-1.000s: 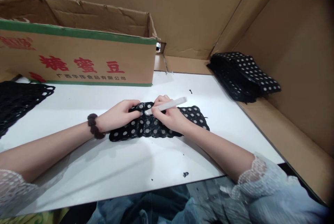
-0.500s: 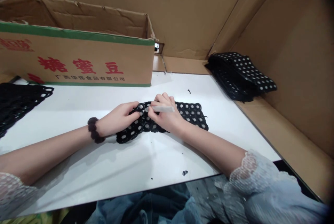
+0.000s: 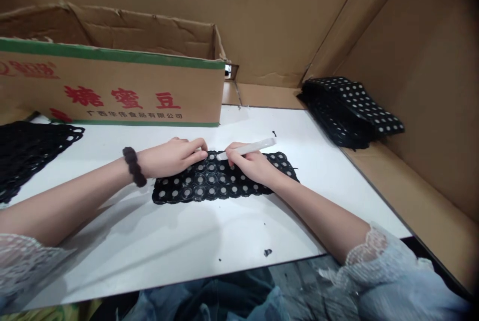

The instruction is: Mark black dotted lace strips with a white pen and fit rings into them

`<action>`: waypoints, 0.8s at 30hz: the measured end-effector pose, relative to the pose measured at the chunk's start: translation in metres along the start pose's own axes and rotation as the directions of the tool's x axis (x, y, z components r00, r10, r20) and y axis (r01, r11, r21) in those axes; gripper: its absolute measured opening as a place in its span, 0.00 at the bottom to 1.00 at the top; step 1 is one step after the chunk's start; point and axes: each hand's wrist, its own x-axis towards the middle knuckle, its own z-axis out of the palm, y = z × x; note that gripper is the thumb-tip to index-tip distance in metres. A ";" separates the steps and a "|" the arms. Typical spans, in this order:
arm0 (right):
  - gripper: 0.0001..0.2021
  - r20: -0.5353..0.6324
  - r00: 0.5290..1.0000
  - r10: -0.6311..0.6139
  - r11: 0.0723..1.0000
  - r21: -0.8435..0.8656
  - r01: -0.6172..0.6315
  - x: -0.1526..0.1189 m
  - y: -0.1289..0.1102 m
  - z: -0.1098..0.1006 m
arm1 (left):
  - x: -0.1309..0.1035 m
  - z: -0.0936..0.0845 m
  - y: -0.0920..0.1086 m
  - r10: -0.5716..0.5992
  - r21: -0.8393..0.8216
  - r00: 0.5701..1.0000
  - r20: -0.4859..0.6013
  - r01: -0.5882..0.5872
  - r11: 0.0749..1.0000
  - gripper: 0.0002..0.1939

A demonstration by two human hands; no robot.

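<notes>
A black fabric piece with rows of pale round dots (image 3: 212, 179) lies flat on the white tabletop. My left hand (image 3: 172, 157), wearing a dark beaded band at the wrist, is at its upper left edge, thumb and curled fingers closed on the edge. A little pale spot shows between those fingers, too small to name. My right hand (image 3: 254, 163) rests over the right half of the fabric, gripping a slim whitish pen-like tool (image 3: 258, 147). The tool's tip points left and down at the dots by the far edge, close to my left fingertips.
A cardboard box (image 3: 149, 74) with a green rim stands at the back left. More black openwork fabric (image 3: 33, 151) lies at the left, and a dotted black stack (image 3: 352, 109) at the back right. Dark scraps (image 3: 268, 252) dot the tabletop (image 3: 179, 246). Cardboard walls rise behind and right.
The fabric's left part, bent before, now lies flatter and straighter. My left hand has shifted to its far edge. My right hand has moved right, and the tool's rear end has tilted up.
</notes>
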 end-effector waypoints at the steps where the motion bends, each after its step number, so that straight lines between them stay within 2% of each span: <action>1: 0.15 -0.006 1.000 -0.004 1.000 0.000 0.004 0.000 0.000 0.000 | 0.002 0.002 0.003 0.013 0.050 0.999 -0.042 -0.011 0.999 0.17; 3: 0.15 -0.013 1.000 -0.013 1.000 -0.001 0.013 0.000 0.000 0.001 | 0.005 0.007 0.008 0.046 0.087 0.994 -0.099 -0.037 0.996 0.16; 9: 0.15 -0.036 0.998 -0.059 0.998 -0.032 0.057 0.000 0.000 0.005 | 0.003 0.018 0.012 0.003 -0.099 0.994 -0.113 -0.014 0.995 0.12; 14: 0.14 -0.044 0.986 -0.163 0.970 -0.187 0.153 0.000 -0.002 0.012 | 0.000 0.025 0.014 -0.013 -0.150 0.982 -0.188 -0.016 0.989 0.09; 16: 0.13 -0.007 0.981 -0.193 0.920 -0.350 0.179 0.000 -0.004 0.016 | 0.000 0.030 0.016 -0.018 -0.130 0.979 -0.201 -0.008 0.991 0.08; 20: 0.13 0.073 0.981 -0.178 0.721 -0.668 0.181 0.003 -0.009 0.023 | 0.001 0.035 0.018 -0.030 -0.047 0.974 -0.223 0.020 0.999 0.07; 22: 0.13 0.070 0.984 -0.164 0.667 -0.727 0.163 0.006 -0.010 0.024 | 0.001 0.034 0.018 -0.036 -0.051 0.971 -0.237 0.024 0.998 0.07; 24: 0.13 0.036 0.984 -0.177 0.659 -0.738 0.145 0.009 -0.010 0.022 | 0.000 0.031 0.018 -0.039 -0.098 0.967 -0.253 0.014 0.995 0.08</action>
